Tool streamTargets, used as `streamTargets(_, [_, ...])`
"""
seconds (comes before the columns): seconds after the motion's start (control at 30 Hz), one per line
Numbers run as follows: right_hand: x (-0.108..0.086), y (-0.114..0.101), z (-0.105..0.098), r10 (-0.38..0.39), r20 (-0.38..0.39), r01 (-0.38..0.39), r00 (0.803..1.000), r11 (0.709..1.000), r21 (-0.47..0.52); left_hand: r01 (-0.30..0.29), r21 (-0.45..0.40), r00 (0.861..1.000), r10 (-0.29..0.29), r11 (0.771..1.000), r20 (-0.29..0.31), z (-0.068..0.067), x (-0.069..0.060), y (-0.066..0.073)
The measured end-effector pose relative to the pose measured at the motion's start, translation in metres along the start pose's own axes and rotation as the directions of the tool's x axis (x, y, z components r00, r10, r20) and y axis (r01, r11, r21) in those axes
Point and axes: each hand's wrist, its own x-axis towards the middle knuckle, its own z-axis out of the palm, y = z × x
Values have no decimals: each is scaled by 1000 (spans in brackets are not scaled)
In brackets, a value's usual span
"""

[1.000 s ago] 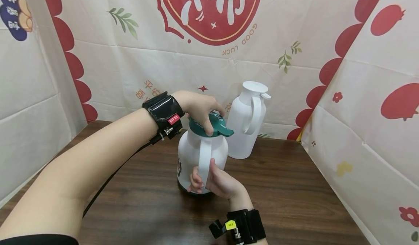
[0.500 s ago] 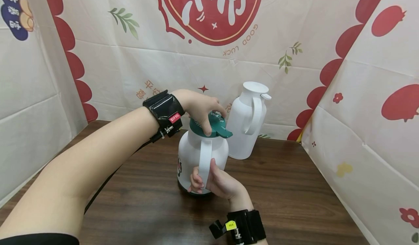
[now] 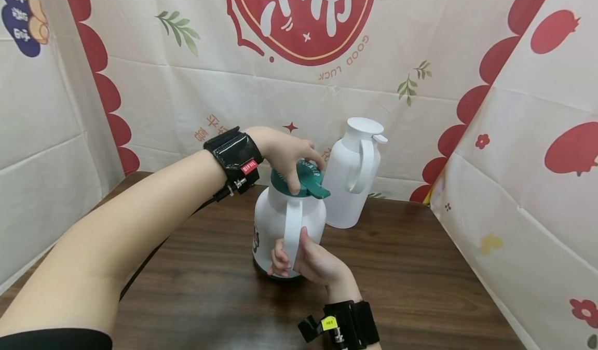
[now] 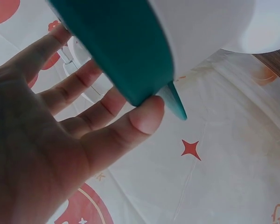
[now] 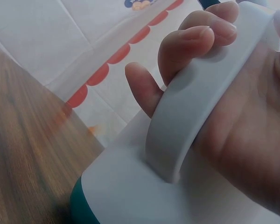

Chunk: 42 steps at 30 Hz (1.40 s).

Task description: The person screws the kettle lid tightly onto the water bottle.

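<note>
A white thermos jug (image 3: 266, 215) with a dark base stands upright on the table. Its green lid (image 3: 310, 176) sits on the neck, with a pouring tab or lever pointing right and toward me. From above, my left hand (image 3: 288, 155) grips the lid's rim between thumb and fingers. The left wrist view shows the thumb (image 4: 147, 116) pressed on the lid's edge near the tab. Low on the jug, my right hand (image 3: 317, 261) holds the white handle (image 3: 293, 225). In the right wrist view, several fingers (image 5: 186, 46) curl round that handle (image 5: 200, 102).
Behind and right of the jug stands a second, taller white jug (image 3: 345, 184) with a handle and flared top. Printed cloth walls (image 3: 261, 101) enclose the brown wooden table (image 3: 397, 287) at back and sides. A black cable (image 3: 149, 259) runs beneath the left forearm.
The green lid has turned slightly clockwise as seen from above, its tab swinging toward me, with the left hand turning on it. The right hand stays on the handle.
</note>
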Motion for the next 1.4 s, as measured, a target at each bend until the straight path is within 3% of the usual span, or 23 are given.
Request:
streamTargets(0.47, [0,1,0,5,-5,-5,1000,1000,-9,-6,17,1000,5,1000,13,-2,1,-2])
streamTargets(0.7, [0,3,1,-6,-5,6,1000,1000,-19,-16,-68,1000,16,998,8,4,1,-8])
streamTargets(0.93, [1,2,1,-2,-15,2,1000,999,-34,-44,-141,997,35,989,-67,12,-3,-15])
streamTargets(1.07, [1,3,2,-7,-26,6,1000,999,-44,-111,-230,982,72,967,-173,20,-9,-23])
streamTargets(1.13, [1,3,3,-9,-36,8,999,999,-48,-158,-274,958,81,949,-274,26,-14,-26])
streamTargets(1.2, [1,4,3,-10,-48,7,999,999,-49,-210,-313,913,72,926,-401,32,-19,-29])
streamTargets(1.27, [0,5,4,-13,-57,9,998,998,-54,-251,-355,848,27,900,-530,40,-25,-33])
streamTargets(1.4, [0,6,5,-22,-80,17,997,998,-62,-305,-443,687,-127,843,-715,61,-35,-42])
